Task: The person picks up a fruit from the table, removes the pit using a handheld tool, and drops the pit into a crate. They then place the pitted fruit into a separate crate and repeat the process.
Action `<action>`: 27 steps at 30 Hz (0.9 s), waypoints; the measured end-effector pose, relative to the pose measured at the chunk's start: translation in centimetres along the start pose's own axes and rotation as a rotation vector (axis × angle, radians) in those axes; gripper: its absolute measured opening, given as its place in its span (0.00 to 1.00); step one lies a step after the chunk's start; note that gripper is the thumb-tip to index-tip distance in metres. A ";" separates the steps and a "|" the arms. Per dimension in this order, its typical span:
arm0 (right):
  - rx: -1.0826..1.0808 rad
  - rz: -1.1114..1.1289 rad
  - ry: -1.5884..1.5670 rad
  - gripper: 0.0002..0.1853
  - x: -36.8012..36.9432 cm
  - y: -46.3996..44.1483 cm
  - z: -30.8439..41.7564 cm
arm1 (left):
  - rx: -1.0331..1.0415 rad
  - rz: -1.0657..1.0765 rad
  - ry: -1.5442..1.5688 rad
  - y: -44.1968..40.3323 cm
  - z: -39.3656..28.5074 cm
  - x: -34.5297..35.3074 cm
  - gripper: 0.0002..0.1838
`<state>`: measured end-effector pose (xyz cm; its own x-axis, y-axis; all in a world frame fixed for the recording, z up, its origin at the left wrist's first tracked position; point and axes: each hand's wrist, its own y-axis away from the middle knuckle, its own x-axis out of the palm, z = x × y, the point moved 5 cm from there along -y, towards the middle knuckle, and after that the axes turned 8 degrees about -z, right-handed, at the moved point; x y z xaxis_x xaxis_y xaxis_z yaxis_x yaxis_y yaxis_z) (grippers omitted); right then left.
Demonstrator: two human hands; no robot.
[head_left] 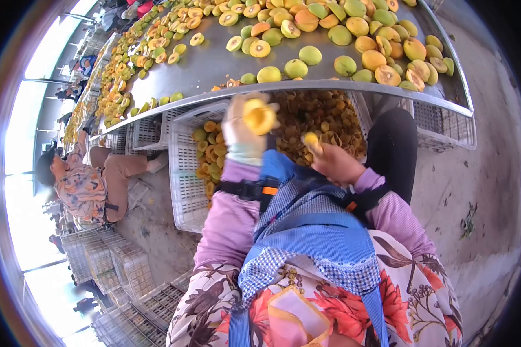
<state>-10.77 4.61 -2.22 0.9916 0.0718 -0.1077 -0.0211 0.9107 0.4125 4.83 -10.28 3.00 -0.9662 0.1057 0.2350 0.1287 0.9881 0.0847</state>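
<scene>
Hands apart from each other, both occupied. Grips a hollowed fruit half (259, 117), orange-yellow, in the left hand (235, 124), in front of the near edge of the metal surface (214, 63). Appears to turn its hollow toward the right-hand side and partly up to the camera, with the rounded back toward the left palm. Looks nearly round; impossible to tell a clear long axis through the blur.

Pinches a small yellow-tipped object (311, 140) in the right hand (337, 163), lower and nearer the body. Points up and leftward, long axis slanting toward the fruit half, well apart from it; too blurred to name more closely.

Below the surface's edge, a brownish heap of cut pieces (330, 115), and just left of that a white plastic crate (185, 173) with yellow and orange fruit pieces (209, 153) inside. On the surface, loose green and yellow fruit (295, 68) among cut halves (259, 48). Off to the left, a seated co-worker (84, 185) in a patterned top.
</scene>
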 end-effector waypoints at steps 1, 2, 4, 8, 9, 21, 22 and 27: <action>-0.378 -0.333 0.621 0.08 -0.2 -1.3 -2.9 | 0.160 -0.065 -0.219 -1.7 -1.2 -2.6 0.23; -0.283 -0.307 0.523 0.09 -0.1 -1.3 -3.0 | 0.305 -0.162 -0.446 -3.4 -2.3 -5.2 0.26; -0.148 -0.265 0.527 0.13 -0.3 -0.8 -1.9 | 0.432 -0.394 -0.998 -5.3 -5.2 -7.5 0.29; -0.178 -0.404 0.459 0.14 -1.1 -1.8 -1.2 | 0.487 -0.131 -1.326 -10.3 -4.8 -3.5 0.26; -0.152 -0.411 0.467 0.14 -1.2 -2.2 -1.2 | 0.483 -0.016 -1.348 -11.0 -3.9 -0.6 0.26; -0.126 -0.515 0.444 0.11 -2.2 -3.2 -1.7 | 0.274 0.115 -1.264 -14.2 0.2 6.6 0.31; -0.107 -0.513 0.447 0.11 -2.2 -3.2 -1.3 | 0.257 0.178 -1.043 -12.4 -0.3 6.9 0.31; -0.125 -0.500 0.465 0.10 -1.4 -2.7 -0.6 | 0.689 0.656 -1.117 0.7 0.8 8.8 0.28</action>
<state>-12.14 2.25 -3.72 0.7292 -0.2274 -0.6455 0.3819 0.9179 0.1080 -3.78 -8.60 4.40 -0.4863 0.2605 -0.8340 0.7834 0.5527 -0.2842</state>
